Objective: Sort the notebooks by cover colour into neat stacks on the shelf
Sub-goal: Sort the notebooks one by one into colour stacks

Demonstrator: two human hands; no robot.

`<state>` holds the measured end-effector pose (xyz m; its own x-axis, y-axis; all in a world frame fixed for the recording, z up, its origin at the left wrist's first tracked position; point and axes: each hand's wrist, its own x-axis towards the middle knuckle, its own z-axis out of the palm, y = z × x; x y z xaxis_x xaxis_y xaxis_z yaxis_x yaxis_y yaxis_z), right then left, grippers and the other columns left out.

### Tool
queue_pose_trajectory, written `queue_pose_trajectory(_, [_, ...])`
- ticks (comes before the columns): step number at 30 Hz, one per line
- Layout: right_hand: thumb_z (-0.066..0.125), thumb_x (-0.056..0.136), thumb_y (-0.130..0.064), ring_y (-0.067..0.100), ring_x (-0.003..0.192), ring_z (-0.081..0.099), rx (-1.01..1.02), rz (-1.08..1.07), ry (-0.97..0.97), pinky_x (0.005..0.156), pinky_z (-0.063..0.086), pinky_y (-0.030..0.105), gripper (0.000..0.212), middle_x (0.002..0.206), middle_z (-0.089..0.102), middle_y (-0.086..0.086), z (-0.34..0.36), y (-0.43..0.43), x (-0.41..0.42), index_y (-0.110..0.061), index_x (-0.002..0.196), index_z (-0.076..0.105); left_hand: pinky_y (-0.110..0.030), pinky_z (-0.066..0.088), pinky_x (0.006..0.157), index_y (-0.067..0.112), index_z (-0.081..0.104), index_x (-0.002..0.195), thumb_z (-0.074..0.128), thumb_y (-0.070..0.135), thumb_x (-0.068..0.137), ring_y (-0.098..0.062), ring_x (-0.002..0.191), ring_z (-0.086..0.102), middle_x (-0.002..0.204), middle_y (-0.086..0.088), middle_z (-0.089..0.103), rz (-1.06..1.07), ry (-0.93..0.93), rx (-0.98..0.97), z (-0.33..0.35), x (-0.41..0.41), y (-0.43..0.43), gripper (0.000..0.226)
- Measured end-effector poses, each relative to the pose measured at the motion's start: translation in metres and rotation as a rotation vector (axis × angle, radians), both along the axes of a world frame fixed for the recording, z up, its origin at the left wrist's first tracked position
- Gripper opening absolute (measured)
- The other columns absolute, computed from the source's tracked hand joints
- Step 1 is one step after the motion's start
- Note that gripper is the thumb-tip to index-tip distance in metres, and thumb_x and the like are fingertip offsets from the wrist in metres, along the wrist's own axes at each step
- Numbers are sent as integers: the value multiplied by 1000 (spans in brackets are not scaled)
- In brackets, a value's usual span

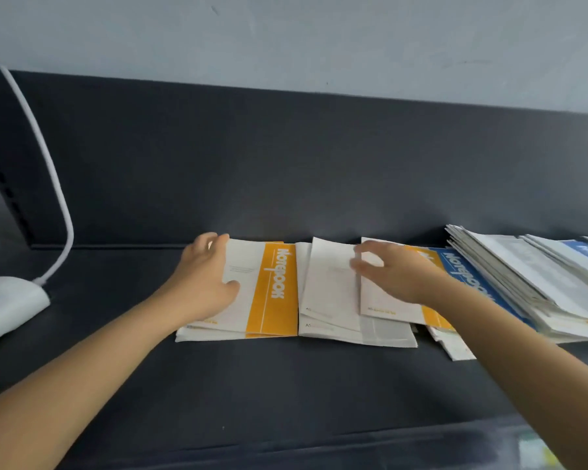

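A small stack of orange-and-white notebooks [272, 286] lies on the dark shelf [252, 374]. My left hand [204, 283] rests on the stack's left side, fingers curled over its far corner and thumb on the cover. Right of it lies a second low stack of white-covered notebooks [330, 300]. My right hand [391, 273] hovers over an orange notebook [387, 308] with loosely bent fingers, whether it touches the cover is unclear. A blue notebook [465, 273] sits beside it, partly under a slanted heap of several mixed notebooks [530, 279] at the right.
A white desk lamp base [11, 303] with its curved neck [51, 171] stands at the left end. A dark back panel [286, 164] rises behind the shelf, with a pale wall above. The shelf's front edge runs along the bottom.
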<state>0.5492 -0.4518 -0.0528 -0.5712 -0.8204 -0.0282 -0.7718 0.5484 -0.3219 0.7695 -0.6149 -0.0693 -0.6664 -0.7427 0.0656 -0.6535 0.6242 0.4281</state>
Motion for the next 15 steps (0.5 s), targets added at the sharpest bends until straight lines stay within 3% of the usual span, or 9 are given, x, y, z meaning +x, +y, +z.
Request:
queue_pose_trajectory(2, [39,95,-52,25,108,56,99,-167,224,84,45,34,47,124,59,5,4,17,-25,-19,124,55,-32,31,107,20,22,152,57,26,96,-16,142,25,156,6,23,-76,83,17,5,-6,11,66])
queue_pose_trajectory(3, [41,93,-56,24,94,59,149,-247,271,73,45,32,47,107,64,6,6,27,-36,-15,103,63,-30,36,103,22,28,149,59,24,95,-14,138,35,152,7,33,-118,145,69,8,-12,19,62])
queue_pose_trajectory(5, [43,83,-72,20,74,57,247,-374,272,62,42,29,61,79,62,3,7,42,-51,-15,65,54,-24,45,93,23,39,143,62,18,93,-13,125,50,138,6,50,-187,271,193,15,-33,35,56])
queue_pose_trajectory(8, [36,65,-92,27,102,51,347,-387,287,82,46,35,74,94,55,6,2,53,-62,-18,61,42,-20,49,75,20,45,138,68,18,89,-13,112,58,129,7,55,-215,314,388,21,-75,60,54])
queue_pose_trajectory(11, [31,69,-90,30,113,50,349,-326,283,84,40,35,74,93,48,8,-3,55,-64,-17,62,39,-30,53,90,12,43,138,76,13,83,-15,109,53,129,2,49,-133,323,724,18,-117,82,64])
queue_pose_trajectory(14, [34,74,-86,29,117,51,327,-305,223,80,40,35,72,95,49,9,-8,50,-68,-16,65,40,-34,55,87,11,49,111,84,8,72,-15,109,57,115,2,60,-48,351,961,17,-148,87,52])
queue_pose_trajectory(15, [35,74,-85,29,118,50,313,-299,186,82,42,35,72,101,53,11,-8,48,-70,-14,71,45,-36,54,89,7,53,112,87,11,65,-17,113,59,119,-1,64,-47,356,1006,17,-154,86,58])
